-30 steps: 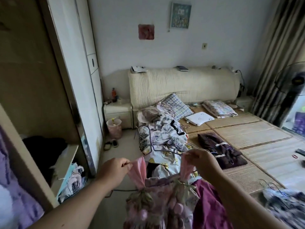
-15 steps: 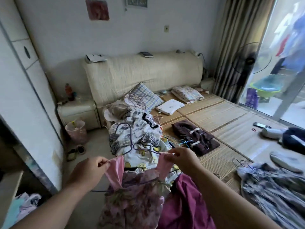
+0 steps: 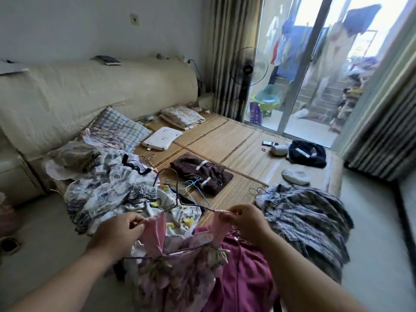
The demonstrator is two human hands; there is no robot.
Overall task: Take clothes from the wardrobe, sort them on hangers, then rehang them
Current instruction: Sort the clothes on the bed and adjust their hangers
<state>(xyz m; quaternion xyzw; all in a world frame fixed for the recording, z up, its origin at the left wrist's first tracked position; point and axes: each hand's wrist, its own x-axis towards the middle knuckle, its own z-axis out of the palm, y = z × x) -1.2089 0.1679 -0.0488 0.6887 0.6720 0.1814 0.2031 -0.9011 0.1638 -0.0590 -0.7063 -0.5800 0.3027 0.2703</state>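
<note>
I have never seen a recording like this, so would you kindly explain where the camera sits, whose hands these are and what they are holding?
There is no machine here: a person works with bare hands, and the camera sits on their head, looking forward and down. The left hand and right hand each pinch a pink strap of a floral dress; a wire hanger runs across its top. Beside it is a magenta garment. On the bed's mat lie a pile of patterned clothes, a brown garment with loose hangers, a plaid garment, a checked pillow and a phone.
</note>
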